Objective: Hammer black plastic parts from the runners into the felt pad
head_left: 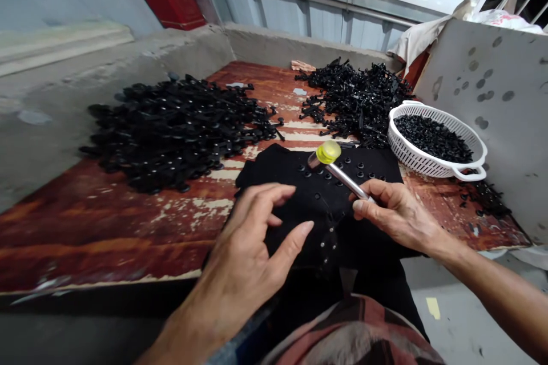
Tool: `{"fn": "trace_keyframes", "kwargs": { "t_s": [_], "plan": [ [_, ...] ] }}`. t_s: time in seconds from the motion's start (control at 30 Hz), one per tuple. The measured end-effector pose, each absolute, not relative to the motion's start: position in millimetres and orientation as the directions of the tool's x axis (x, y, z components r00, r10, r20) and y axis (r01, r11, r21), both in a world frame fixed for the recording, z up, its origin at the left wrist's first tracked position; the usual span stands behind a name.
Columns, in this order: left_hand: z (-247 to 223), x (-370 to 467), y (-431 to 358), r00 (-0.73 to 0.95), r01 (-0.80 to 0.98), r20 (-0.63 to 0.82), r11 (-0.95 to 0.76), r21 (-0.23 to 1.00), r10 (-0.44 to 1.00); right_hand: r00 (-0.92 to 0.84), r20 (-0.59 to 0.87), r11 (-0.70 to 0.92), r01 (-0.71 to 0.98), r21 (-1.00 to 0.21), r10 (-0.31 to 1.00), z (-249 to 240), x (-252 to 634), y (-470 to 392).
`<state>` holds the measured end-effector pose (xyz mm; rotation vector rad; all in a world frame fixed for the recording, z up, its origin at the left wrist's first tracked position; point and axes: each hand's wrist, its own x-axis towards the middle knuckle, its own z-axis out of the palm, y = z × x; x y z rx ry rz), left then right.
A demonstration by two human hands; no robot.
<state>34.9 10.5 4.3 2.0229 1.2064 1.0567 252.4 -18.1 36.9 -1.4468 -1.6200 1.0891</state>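
Note:
My right hand (391, 208) grips the metal handle of a small mallet (349, 179), whose head has a translucent yellow face turned up. The mallet is held above a black cloth (274, 165) at the front of the table. Several small round black parts (360, 174) stand on the cloth, partly behind the mallet. My left hand (257, 239) hovers over the cloth's left side, fingers curved and apart from the thumb, with nothing between them. Closer to me, a dark piece with several small shiny metal dots (329, 245) lies on the cloth; its outline is hard to make out.
A large heap of black parts (171, 131) lies on the left of the worn red-brown table (107, 228). Another heap (355, 97) sits at the back right. A white basket (436, 165) of small black pieces stands at the right, near an upright grey panel (492, 85).

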Motion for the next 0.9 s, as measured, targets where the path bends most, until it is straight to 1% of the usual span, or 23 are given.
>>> {"fn": "trace_keyframes", "kwargs": {
  "t_s": [0.03,0.07,0.1,0.13,0.17,0.2,0.23,0.27,0.3,0.37,0.43,0.5,0.57,0.63,0.7,0.8,0.9],
  "plan": [
    [10,33,10,0.326,0.53,0.475,-0.574,0.625,0.817,-0.153,-0.034,0.031,0.402,-0.915,0.988,38,252,-19],
    [17,32,10,0.413,0.567,0.543,-0.673,0.474,0.731,-0.17,-0.031,0.04,0.398,-0.917,0.985,38,252,-19],
    [23,33,11,0.526,0.568,0.547,-0.747,0.344,0.652,-0.183,-0.026,0.048,0.391,-0.919,0.983,39,251,-19],
    [28,34,11,0.632,0.548,0.503,-0.799,0.25,0.59,-0.191,-0.02,0.055,0.382,-0.923,0.981,39,249,-19],
    [33,35,12,0.712,0.521,0.439,-0.831,0.192,0.548,-0.195,-0.016,0.058,0.37,-0.927,0.981,39,247,-18],
    [36,37,13,0.761,0.508,0.373,-0.845,0.166,0.53,-0.194,-0.014,0.057,0.357,-0.933,0.981,40,245,-18],
    [38,39,14,0.787,0.506,0.313,-0.846,0.168,0.532,-0.189,-0.015,0.051,0.34,-0.939,0.982,39,244,-17],
    [39,41,15,0.797,0.509,0.258,-0.837,0.2,0.546,-0.183,-0.019,0.041,0.321,-0.946,0.983,39,242,-16],
    [38,43,16,0.8,0.512,0.202,-0.818,0.261,0.565,-0.176,-0.025,0.029,0.301,-0.953,0.984,39,241,-15],
    [35,47,19,0.786,0.529,0.061,-0.719,0.45,0.616,-0.151,-0.037,0.004,0.264,-0.965,0.988,37,240,-14],
    [30,50,23,0.749,0.551,-0.103,-0.528,0.646,0.655,-0.109,-0.045,-0.018,0.238,-0.971,0.993,35,243,-16],
    [25,51,27,0.682,0.557,-0.195,-0.329,0.762,0.705,-0.044,-0.05,-0.039,0.221,-0.975,0.998,31,248,-22],
    [20,51,30,0.599,0.516,-0.185,-0.199,0.833,0.779,0.025,-0.061,-0.065,0.2,-0.978,0.998,25,252,-29],
    [16,52,30,0.516,0.443,-0.146,-0.117,0.889,0.844,0.065,-0.09,-0.1,0.165,-0.981,0.994,18,255,-36],
    [12,55,28,0.465,0.378,-0.138,-0.055,0.924,0.875,0.07,-0.136,-0.144,0.12,-0.982,0.988,11,253,-41],
    [9,62,21,0.452,0.307,-0.145,-0.001,0.952,0.88,0.063,-0.187,-0.19,0.055,-0.98,0.98,5,246,-42],
    [9,68,16,0.465,0.246,-0.184,0.073,0.967,0.866,0.069,-0.191,-0.192,0.008,-0.981,0.979,5,241,-41]
  ]
}}
